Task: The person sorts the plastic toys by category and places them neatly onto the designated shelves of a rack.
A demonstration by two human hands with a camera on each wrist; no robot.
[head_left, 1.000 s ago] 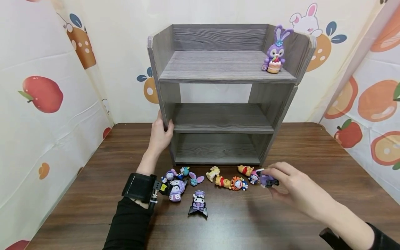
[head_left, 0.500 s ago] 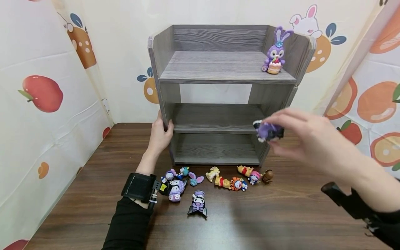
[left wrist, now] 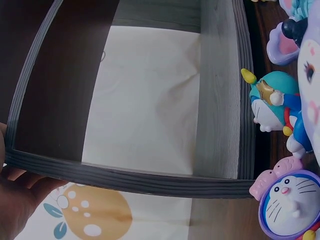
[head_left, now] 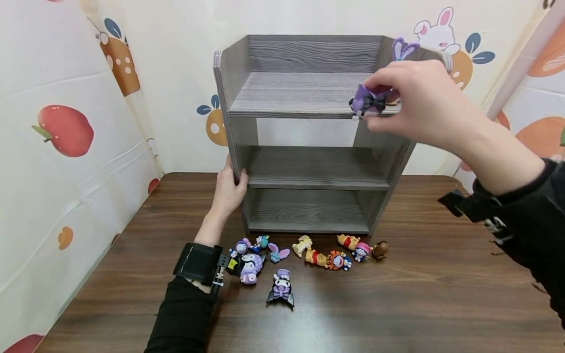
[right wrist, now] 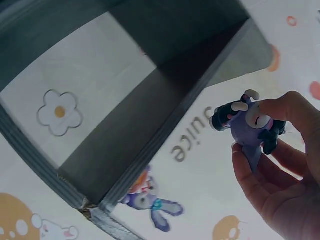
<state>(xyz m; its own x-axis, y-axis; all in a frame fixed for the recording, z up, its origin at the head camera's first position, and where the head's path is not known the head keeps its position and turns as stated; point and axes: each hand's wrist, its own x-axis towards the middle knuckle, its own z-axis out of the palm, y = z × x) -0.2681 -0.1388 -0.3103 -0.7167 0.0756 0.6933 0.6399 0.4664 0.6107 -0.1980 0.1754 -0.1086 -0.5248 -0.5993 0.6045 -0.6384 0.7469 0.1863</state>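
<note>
A small purple and black figurine [right wrist: 245, 125] is pinched between the thumb and fingers of my right hand [head_left: 419, 103], at the front of the top shelf's right end. Behind that hand, a purple rabbit figurine [head_left: 400, 50] shows only its ears in the head view; the right wrist view shows more of it. My left hand [head_left: 229, 191] grips the left side panel of the grey wooden shelf unit [head_left: 318, 188], thumb in front and fingers behind. In the left wrist view, a Doraemon figurine in a teal hat [left wrist: 277, 97] lies beside the unit's bottom edge.
Several figurines lie before the unit: a purple one with black wings [head_left: 281, 287], a larger purple one [head_left: 250, 268], a Winnie the Pooh figurine [head_left: 348, 241] and a brown one [head_left: 379, 250]. Patterned cloth [head_left: 70, 206] hangs around the wooden table [head_left: 397, 299].
My right hand has lifted the purple and black figurine from the table up to the top shelf's height, uncovering the brown figurine. My left hand stays on the side panel.
</note>
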